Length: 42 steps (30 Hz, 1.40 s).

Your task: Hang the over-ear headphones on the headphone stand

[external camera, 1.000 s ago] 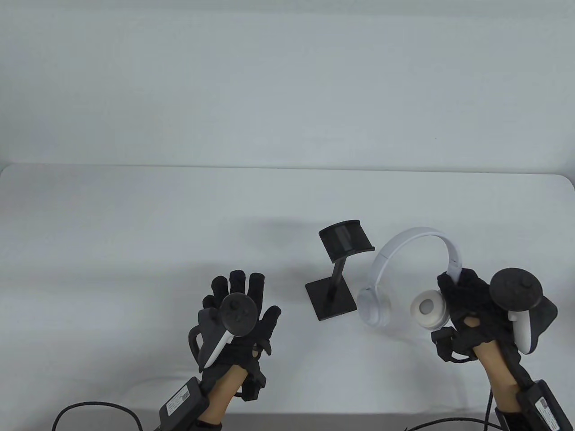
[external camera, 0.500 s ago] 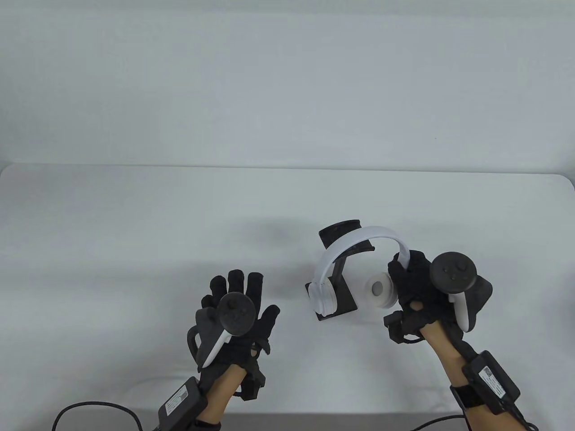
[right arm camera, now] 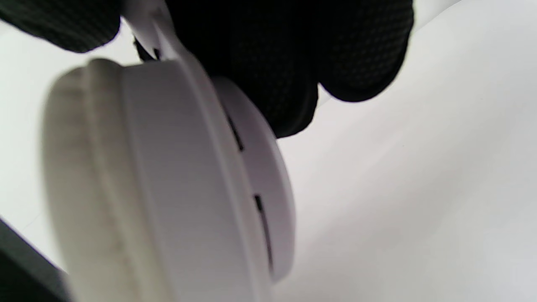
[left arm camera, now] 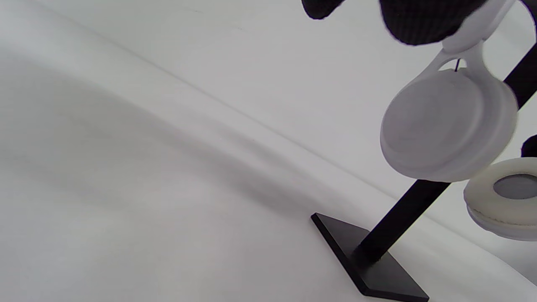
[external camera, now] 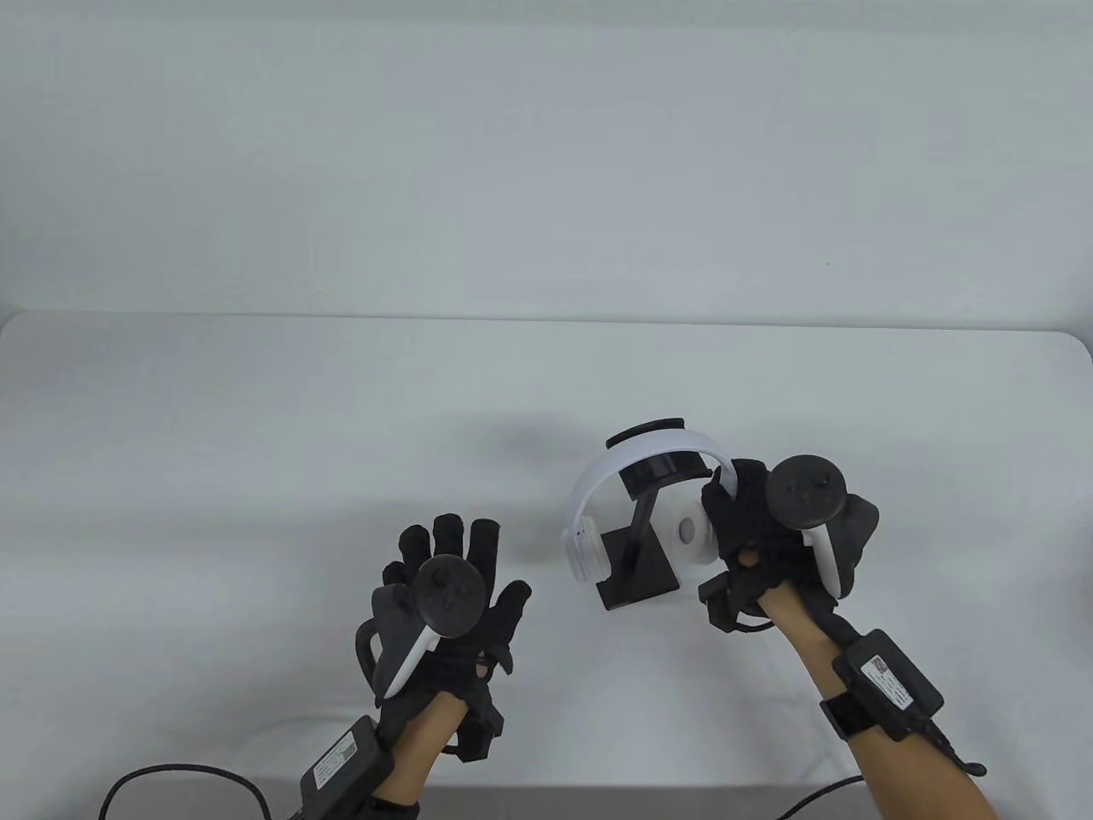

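The white over-ear headphones (external camera: 598, 483) arch over the top cradle of the black headphone stand (external camera: 639, 571), one ear cup on each side of its post. My right hand (external camera: 743, 525) grips the headband's right arm just above the right ear cup (external camera: 692, 531); whether the band rests on the cradle cannot be told. The right wrist view shows that cup (right arm camera: 168, 176) close up under my gloved fingers (right arm camera: 293, 54). In the left wrist view the left cup (left arm camera: 447, 126) hangs beside the stand's post (left arm camera: 398, 218). My left hand (external camera: 457, 572) lies open and empty, left of the stand.
The white table (external camera: 256, 427) has its rounded far edge against a white wall. Cables trail from both wrists at the table's near edge (external camera: 171, 773).
My right hand has carried the headphones left from beside the stand to over its top cradle. The left hand has not moved.
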Tool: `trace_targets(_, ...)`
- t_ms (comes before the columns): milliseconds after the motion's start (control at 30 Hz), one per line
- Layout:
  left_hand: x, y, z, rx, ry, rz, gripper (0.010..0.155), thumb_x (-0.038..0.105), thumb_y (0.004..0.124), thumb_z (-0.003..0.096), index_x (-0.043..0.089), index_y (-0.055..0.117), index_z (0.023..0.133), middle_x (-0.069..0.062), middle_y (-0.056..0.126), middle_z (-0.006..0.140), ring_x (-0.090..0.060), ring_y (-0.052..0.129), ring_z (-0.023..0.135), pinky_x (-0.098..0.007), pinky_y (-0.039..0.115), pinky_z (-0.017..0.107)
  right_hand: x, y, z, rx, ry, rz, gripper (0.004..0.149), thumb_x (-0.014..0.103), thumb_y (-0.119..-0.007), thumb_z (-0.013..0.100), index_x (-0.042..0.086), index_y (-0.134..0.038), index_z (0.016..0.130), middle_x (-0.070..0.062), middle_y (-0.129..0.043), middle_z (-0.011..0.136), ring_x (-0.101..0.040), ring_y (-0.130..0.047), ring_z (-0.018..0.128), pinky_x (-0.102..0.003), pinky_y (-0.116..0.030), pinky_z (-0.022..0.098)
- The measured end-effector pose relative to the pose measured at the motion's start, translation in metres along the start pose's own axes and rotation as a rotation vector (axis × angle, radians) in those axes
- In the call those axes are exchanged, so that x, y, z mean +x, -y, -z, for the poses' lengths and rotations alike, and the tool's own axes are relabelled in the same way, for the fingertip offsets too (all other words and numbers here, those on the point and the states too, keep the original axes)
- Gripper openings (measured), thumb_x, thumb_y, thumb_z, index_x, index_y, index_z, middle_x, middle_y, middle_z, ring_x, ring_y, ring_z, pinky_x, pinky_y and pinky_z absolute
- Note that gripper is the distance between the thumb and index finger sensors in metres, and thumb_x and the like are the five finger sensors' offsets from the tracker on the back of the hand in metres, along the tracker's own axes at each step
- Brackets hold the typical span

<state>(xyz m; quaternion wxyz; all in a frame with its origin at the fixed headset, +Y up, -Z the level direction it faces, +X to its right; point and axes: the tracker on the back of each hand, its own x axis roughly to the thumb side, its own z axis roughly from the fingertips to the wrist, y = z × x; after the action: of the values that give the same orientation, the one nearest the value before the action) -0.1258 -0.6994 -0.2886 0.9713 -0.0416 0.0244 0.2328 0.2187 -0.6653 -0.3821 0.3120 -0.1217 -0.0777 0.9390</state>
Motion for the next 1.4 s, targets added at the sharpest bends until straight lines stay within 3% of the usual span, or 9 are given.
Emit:
trace_targets(800, -0.002, 0.001, 0.001, -0.023, -0.015, 0.001, 0.076, 0.066, 0.06, 0.0432, 0.044, 0.031, 0.11, 0.003, 0.019, 0.118, -0.035, 0.005, 0.107, -0.06, 0.015, 0.072, -0.008, -0.017, 0.018, 0.026, -0.054, 0.02, 0.054, 0.055, -0.073, 0.036, 0.034, -0.069, 0.085, 0.008, -0.086, 0.078, -0.015, -0.099, 0.061, -0.04, -0.082, 0.049)
trace_targets(1400, -0.001, 0.001, 0.002, -0.028, -0.011, -0.004, 0.076, 0.066, 0.06, 0.0432, 0.044, 0.032, 0.11, 0.003, 0.019, 0.118, -0.035, 0.006, 0.107, -0.06, 0.015, 0.072, -0.01, -0.012, 0.013, 0.054, -0.039, 0.026, 0.07, 0.063, -0.074, 0.033, 0.033, -0.059, 0.094, 0.004, -0.078, 0.09, -0.019, -0.093, 0.073, -0.044, -0.078, 0.053)
